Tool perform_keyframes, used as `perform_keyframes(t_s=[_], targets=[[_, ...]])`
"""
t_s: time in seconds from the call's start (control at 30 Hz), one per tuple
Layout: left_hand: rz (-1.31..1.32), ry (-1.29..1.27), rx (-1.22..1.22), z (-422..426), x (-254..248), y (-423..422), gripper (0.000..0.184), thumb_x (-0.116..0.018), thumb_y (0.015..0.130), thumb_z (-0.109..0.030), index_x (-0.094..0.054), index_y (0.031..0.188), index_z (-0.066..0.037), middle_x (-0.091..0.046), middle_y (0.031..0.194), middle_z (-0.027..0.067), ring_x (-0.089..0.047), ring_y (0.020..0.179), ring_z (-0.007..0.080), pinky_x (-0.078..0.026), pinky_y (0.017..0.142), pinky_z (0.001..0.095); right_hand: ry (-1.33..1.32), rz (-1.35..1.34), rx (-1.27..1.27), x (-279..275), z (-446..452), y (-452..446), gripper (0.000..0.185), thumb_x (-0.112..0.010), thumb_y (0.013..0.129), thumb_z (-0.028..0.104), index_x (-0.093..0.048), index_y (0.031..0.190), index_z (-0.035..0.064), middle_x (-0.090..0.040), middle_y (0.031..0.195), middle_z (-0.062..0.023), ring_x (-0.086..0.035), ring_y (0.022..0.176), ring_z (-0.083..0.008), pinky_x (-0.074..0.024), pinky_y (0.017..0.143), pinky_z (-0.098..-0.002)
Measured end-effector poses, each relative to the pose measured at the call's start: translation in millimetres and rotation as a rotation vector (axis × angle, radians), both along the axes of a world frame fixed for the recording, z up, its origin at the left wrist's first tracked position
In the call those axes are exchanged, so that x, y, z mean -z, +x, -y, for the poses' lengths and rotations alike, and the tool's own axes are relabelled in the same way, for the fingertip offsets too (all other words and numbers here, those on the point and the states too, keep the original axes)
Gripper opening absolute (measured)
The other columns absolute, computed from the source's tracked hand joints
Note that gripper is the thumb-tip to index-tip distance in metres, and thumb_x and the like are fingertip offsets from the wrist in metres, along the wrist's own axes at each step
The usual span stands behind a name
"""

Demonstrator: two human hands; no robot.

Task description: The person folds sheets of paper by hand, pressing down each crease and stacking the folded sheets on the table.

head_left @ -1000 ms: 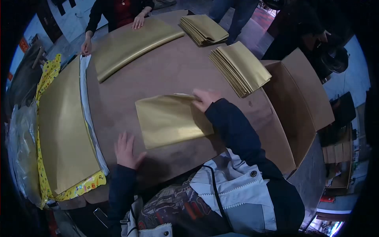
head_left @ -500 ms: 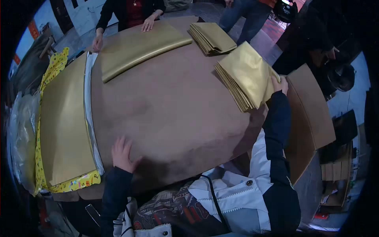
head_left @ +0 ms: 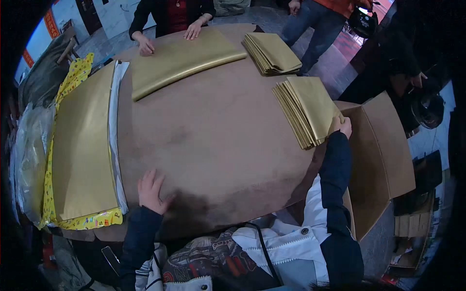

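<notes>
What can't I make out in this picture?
In the head view:
Right hand: whether it grips the near paper stack; too small to tell.
Cardboard box: one wall, partly hidden by the right sleeve.
Person opposite: head, cut off by the top edge.
Yellow wrapper: most print, too small.

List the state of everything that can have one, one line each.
Left hand: open, fingers spread
Right hand: at near stack's corner; grip unclear
Near gold stack: folded, piled
Far gold stack: folded, piled
Gold sheet by the co-worker: folded over
Large gold sheet: spread flat
Yellow wrapper: opened out
Clear plastic: crumpled
Cardboard box: open
</notes>
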State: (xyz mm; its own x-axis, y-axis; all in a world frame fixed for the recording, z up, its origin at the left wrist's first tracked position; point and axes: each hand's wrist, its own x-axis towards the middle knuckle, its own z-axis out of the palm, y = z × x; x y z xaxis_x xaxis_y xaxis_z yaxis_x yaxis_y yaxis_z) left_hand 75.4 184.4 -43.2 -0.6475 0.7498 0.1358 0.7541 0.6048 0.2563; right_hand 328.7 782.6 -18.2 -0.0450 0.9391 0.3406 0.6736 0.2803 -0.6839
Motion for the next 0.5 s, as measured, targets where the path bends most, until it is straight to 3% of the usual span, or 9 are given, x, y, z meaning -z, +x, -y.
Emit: perform_keyframes(t_s=[0.13, 0.17, 0.33, 0.4, 0.5], targets=[[0.048, 0.021, -0.017, -1, -2, 1, 0.066, -0.077, 0.069, -0.032, -0.052, 0.125, -0.009, -0.039, 0.139, 0.0193, -0.034, 0.13, 0.0405, -0.028, 0.105, 0.0565, 0.016, 0.105, -0.176, 6, -21, 17, 0.024, -0.063, 0.084, 0.021, -0.055, 0.091, -0.0007, -0.059, 0.082, -0.0168, -0.058, 0.077, -0.0276, -0.0459, 0.074, -0.038], [0.047, 0.026, -0.008, -1, -2, 1, 0.069, -0.078, 0.066, -0.025, -0.05, 0.126, -0.008, -0.039, 0.14, 0.0184, -0.034, 0.129, 0.042, -0.029, 0.105, 0.0532, 0.016, 0.11, -0.177, 8, -26, 23, 0.024, -0.063, 0.084, 0.021, -0.055, 0.091, -0.0007, -0.059, 0.082, -0.0168, -0.058, 0.077, -0.0276, -0.0459, 0.074, -0.038], [0.015, 0.067, -0.028, -2, -2, 4, 0.066, -0.08, 0.065, -0.026, -0.052, 0.122, -0.009, -0.041, 0.138, 0.0185, -0.037, 0.127, 0.0419, -0.028, 0.105, 0.0561, -0.062, -0.049, -0.286, 19, -42, 42, 0.023, -0.065, 0.082, 0.019, -0.057, 0.093, -0.0001, -0.061, 0.083, -0.0157, -0.058, 0.076, -0.0247, -0.0464, 0.074, -0.0372], [0.012, 0.044, -0.02, 0, 0, 1, 0.066, -0.08, 0.064, -0.026, -0.053, 0.122, -0.01, -0.041, 0.137, 0.0179, -0.036, 0.128, 0.0419, -0.028, 0.105, 0.0569, 0.033, 0.072, -0.312, 12, -36, 47, 0.024, -0.064, 0.083, 0.02, -0.057, 0.093, -0.0002, -0.061, 0.085, -0.0159, -0.058, 0.077, -0.0242, -0.0462, 0.075, -0.0366], [0.058, 0.025, 0.015, 2, -1, -3, 0.069, -0.079, 0.065, -0.027, -0.051, 0.126, -0.01, -0.041, 0.138, 0.0193, -0.034, 0.13, 0.0424, -0.029, 0.104, 0.0568, -0.029, 0.134, -0.214, 18, -48, 43, 0.033, -0.064, 0.086, 0.024, -0.055, 0.11, 0.0024, -0.061, 0.105, -0.0192, -0.059, 0.095, -0.0258, -0.0456, 0.084, -0.0372]])
